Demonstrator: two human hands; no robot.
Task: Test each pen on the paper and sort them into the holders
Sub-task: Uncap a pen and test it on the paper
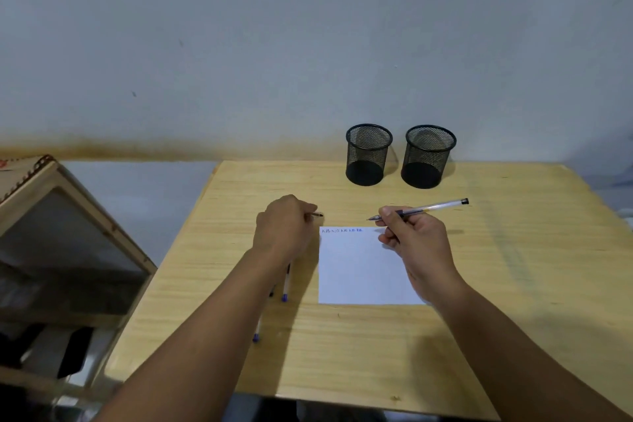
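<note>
Left hand (282, 226) curled over a mostly hidden pen (317, 214), three pens (286, 283) half-hidden under forearm, right hand (412, 236) pinching clear pen (428, 207), two mesh holders (368, 154), one paper (359, 271).

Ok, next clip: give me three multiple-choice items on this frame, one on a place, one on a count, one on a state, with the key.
1. Where do the mesh holders stand relative to the paper?
A. Beyond it, toward the wall
B. On top of it
C. Off the table, on the floor

2. How many mesh holders are on the table?
A. One
B. Two
C. Four

3. What is the state of the clear pen?
A. Standing in a holder
B. Lying loose on the paper
C. Gripped by the right hand, tip just above the paper's top edge

Key: 1 A, both holders sit at the far edge of the table by the wall. 2 B, two black cups stand side by side. 3 C, the fingers curl round the barrel and the tip points left over the scribbles.
</note>
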